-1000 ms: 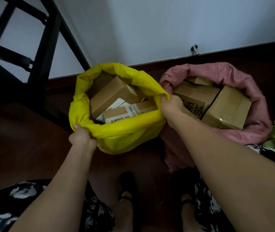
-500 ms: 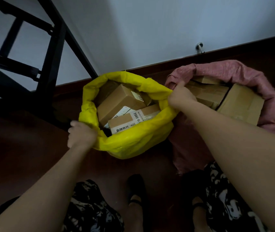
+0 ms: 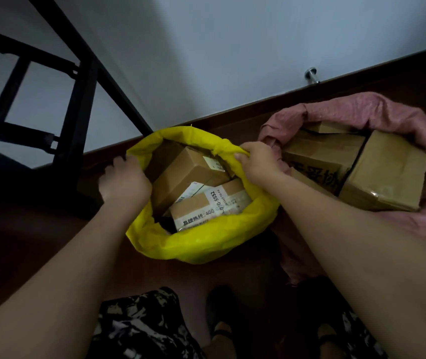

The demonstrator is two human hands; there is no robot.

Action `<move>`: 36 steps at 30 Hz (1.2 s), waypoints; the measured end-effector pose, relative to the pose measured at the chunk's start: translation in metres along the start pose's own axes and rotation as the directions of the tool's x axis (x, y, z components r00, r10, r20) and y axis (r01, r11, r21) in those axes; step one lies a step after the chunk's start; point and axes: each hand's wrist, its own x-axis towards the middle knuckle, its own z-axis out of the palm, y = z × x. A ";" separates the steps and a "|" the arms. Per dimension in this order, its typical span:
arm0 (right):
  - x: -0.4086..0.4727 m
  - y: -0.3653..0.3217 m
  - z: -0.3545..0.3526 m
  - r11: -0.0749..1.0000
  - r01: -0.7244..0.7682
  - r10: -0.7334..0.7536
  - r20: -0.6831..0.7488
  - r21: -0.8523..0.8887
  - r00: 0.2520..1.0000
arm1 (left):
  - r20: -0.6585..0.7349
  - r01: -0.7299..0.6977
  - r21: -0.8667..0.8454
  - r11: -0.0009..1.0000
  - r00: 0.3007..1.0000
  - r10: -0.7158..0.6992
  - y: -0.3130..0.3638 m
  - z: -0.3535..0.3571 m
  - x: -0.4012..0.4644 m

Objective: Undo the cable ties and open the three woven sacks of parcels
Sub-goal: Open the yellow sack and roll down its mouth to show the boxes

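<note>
both your hands are on the rolled rim of the bright yellow woven sack (image 3: 201,244) at the middle of the head view. your right hand (image 3: 257,161) pinches a fold of the rim at the sack's upper right edge, fingers curled round the fabric. your left hand (image 3: 123,181) sits at the upper left edge; it is blurred, so you cannot tell whether it grips the rim or only presses against it. the mouth is open and shows brown cardboard parcels (image 3: 193,174) inside. the pink woven sack (image 3: 413,120), also open with cardboard boxes in it, lies to the right, touching the yellow one, so your right hand is the nearer. no third sack shows in frame; judging by that, it lies outside the view.
</note>
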 end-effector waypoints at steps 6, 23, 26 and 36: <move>0.014 0.001 -0.014 0.971 0.030 -0.037 0.023 0.235 0.999 | -0.146 -0.218 -0.329 0.919 0.973 0.179 0.024 0.009 0.047; 0.062 0.016 -0.014 0.697 -0.400 0.331 0.227 0.596 0.916 | 0.338 0.359 -0.825 0.437 0.932 -0.126 0.043 0.002 0.107; 0.063 0.022 -0.006 0.834 -0.311 0.273 0.148 0.457 0.950 | 0.398 0.375 -0.836 0.400 0.917 -0.028 0.031 0.006 0.108; 0.051 0.004 0.006 0.880 0.455 -0.430 0.182 -0.136 0.885 | 0.379 0.296 -0.838 0.458 0.920 0.099 0.032 0.004 0.098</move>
